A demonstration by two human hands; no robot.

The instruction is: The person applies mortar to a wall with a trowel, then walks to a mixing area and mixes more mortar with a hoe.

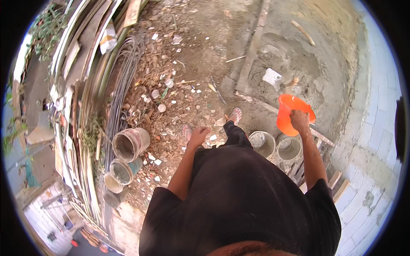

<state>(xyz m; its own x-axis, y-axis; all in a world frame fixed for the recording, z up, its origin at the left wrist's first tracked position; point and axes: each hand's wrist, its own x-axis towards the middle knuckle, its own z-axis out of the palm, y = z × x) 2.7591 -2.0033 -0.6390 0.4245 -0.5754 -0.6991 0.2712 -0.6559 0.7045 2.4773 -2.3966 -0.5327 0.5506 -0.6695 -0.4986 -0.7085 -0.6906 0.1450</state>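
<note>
You stand beside a wet grey mortar bed (316, 79). At its near edge, as you look down, appears the orange plastic bucket (285, 116). Two mortar-crusted buckets (265, 146) stand side by side just nearer you than the bed. Your right hand (300, 120), before the bed, grasps the orange plastic bucket, seemingly by its rim; your left hand (198, 136), well left of the bed, is empty, fingers loosely bent.

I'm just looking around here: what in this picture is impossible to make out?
All in the head view:
- Exactly how the right hand grips the orange bucket: partly hidden by the hand itself.
- Most of the legs: hidden by the black shirt.
- The red thing, lower left: too small.
- The dark thing, far right: cut off by the round picture edge.
</note>
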